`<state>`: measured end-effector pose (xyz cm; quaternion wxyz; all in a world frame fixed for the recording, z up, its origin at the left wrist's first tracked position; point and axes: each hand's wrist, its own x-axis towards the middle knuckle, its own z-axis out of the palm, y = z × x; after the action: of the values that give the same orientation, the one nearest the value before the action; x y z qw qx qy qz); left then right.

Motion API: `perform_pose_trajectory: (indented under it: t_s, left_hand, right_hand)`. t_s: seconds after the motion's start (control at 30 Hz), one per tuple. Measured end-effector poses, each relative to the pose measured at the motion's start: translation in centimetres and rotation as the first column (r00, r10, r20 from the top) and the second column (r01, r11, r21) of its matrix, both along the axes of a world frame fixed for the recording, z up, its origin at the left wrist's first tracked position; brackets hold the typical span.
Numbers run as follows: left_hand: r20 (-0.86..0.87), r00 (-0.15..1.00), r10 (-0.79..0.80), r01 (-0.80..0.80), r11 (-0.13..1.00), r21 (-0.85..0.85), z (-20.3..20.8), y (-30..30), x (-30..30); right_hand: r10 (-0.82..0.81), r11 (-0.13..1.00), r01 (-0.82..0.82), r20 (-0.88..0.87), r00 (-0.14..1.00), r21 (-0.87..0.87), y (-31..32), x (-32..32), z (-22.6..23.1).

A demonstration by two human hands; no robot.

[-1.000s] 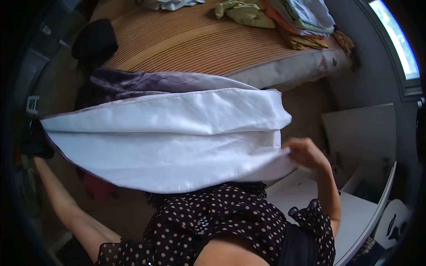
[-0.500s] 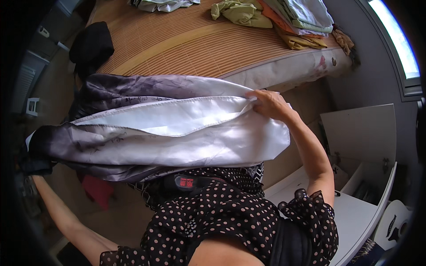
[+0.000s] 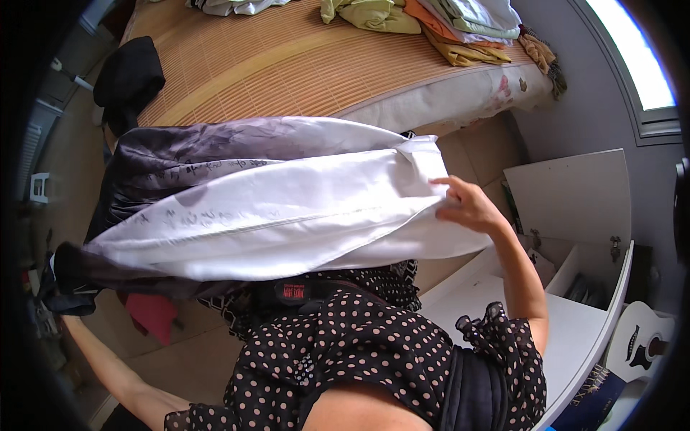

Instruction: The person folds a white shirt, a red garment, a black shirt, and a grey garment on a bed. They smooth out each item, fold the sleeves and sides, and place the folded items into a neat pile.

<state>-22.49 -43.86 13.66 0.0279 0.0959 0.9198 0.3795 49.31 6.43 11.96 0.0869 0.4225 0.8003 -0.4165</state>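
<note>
A long satin garment (image 3: pixel 287 215), fading from white to dark grey with brush-like marks, stretches sideways in front of my body. Its dark, bunched end lies over my left hand (image 3: pixel 70 318) at the far left, which holds that end up; the fingers are hidden beneath cloth. At the white end, my right hand (image 3: pixel 468 205) hovers over the fabric with thumb and fingers apart. A loose fold stands up just beyond those fingers, and the rest of the white end spreads under the hand.
Beyond the garment is a bed with a slatted mat (image 3: pixel 273 72), bearing folded clothes (image 3: pixel 467 29) and a black bundle (image 3: pixel 129 72) on its left edge. To the right stand an opened white cabinet (image 3: pixel 575 194) and a white guitar (image 3: pixel 640 341). Pink cloth (image 3: pixel 152 316) hangs low at left.
My right hand has let go of the garment's upper edge and moved right and lower. The near white panel has swung over, covering the opening that showed before.
</note>
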Motion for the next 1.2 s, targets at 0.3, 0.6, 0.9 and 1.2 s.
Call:
perform_pose_trajectory:
  t_s: [0.3, 0.6, 0.9, 1.2]
  left_hand:
    - [-0.078, 0.996, 0.037, -0.025, 0.989, 0.147, 2.4, -0.3, 6.2]
    - [-0.148, 0.989, 0.013, 0.075, 0.814, 0.576, 10.7, 9.5, 2.4]
    - [-0.435, 0.875, 0.213, 0.391, 0.218, 0.894, 32.4, 12.2, -8.6]
    - [-0.752, 0.65, 0.11, 0.317, 0.86, 0.4, 24.2, 0.1, -1.4]
  right_hand:
    - [0.049, 0.972, -0.114, 0.295, 0.954, 0.208, 2.0, -0.9, -11.1]
    - [0.019, 0.867, 0.106, -0.245, 0.969, 0.487, 14.6, -4.1, 16.1]
    - [0.751, -0.028, 0.53, -0.333, 0.571, 0.847, 35.5, -8.4, 55.8]
    - [0.237, 0.229, 0.608, -0.649, 0.723, 0.76, 22.5, -6.1, 32.4]
